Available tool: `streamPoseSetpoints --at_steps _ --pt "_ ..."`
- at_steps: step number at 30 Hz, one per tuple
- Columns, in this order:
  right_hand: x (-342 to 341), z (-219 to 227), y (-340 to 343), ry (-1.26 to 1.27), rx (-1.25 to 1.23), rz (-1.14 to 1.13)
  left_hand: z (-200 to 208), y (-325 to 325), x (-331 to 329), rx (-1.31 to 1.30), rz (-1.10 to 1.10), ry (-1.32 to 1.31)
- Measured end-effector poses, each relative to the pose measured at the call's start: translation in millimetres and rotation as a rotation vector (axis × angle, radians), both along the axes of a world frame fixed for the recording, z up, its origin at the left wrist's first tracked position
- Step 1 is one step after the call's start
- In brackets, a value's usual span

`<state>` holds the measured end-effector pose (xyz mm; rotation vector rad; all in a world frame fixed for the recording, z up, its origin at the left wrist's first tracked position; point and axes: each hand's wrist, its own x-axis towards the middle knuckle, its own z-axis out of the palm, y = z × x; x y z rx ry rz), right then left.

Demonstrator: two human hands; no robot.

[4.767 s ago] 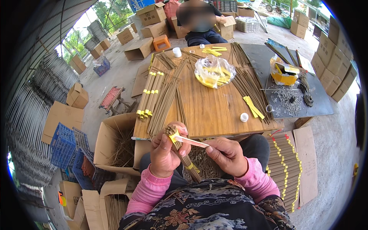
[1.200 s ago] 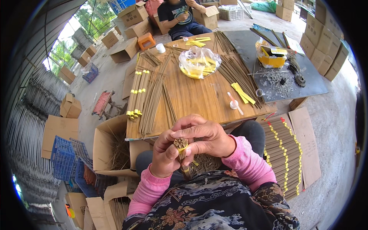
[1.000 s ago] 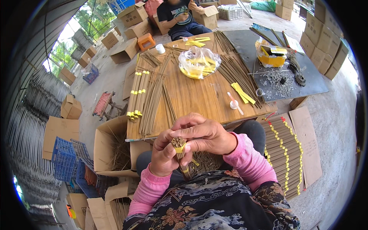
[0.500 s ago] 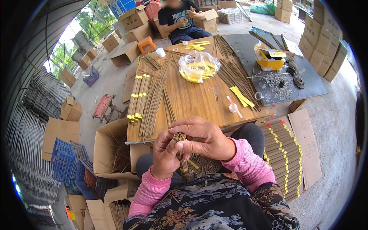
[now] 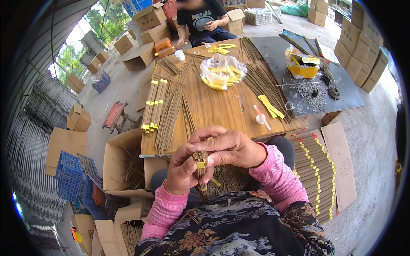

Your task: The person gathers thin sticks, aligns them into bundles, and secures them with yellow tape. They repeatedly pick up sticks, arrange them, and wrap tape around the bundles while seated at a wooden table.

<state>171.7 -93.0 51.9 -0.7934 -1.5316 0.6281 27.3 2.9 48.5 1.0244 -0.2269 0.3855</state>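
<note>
Between my hands, over my lap, is a bundle of thin brown incense sticks (image 5: 199, 157), its cut end tilted up toward me. A yellow paper band (image 5: 200, 164) wraps it just below that end, with more yellow lower down. My left hand (image 5: 178, 170) is closed round the bundle's left side. From the right, my right hand (image 5: 235, 147) grips the same end, its thumb against the yellow band and its fingers curled over the far side. Part of the bundle is hidden by my fingers.
On the wooden table (image 5: 213, 115) lie loose sticks (image 5: 171, 115), banded bundles (image 5: 154, 104), yellow strips (image 5: 270, 106), a plastic bag (image 5: 222, 72) and a small spoon (image 5: 262, 116). More banded bundles (image 5: 314, 170) lie at right. A cardboard box (image 5: 117, 166) stands left. A person (image 5: 203, 21) sits opposite.
The bundle's end has tipped, so its yellow band now shows more fully. My right thumb has shifted slightly right. The person opposite has lowered one hand toward the orange stool.
</note>
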Motion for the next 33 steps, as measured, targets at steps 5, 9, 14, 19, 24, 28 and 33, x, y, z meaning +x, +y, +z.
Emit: streamPoseSetpoints --at_steps 5,9,14,19,24,28,33 --pt "-1 4 9 0.041 -0.055 0.001 -7 17 -1 0.014 0.023 -0.047" --pt "5 -2 20 0.103 0.015 -0.192 15 40 -2 0.114 0.283 -0.095" --pt "29 -58 24 -0.09 -0.147 -0.524 36 99 -13 -0.188 0.427 -0.341" --pt "-18 -73 30 -0.238 0.082 -0.49 5 112 -5 -0.811 0.474 -0.215" --pt "-36 -49 27 -0.207 0.275 -0.475 -28 78 8 -0.872 0.59 0.041" --pt "-37 -20 12 0.104 0.255 -0.402 -64 54 -10 -0.575 0.363 0.402" --pt "-19 2 8 0.265 -0.322 -0.218 -53 54 -27 -0.009 0.599 0.363"
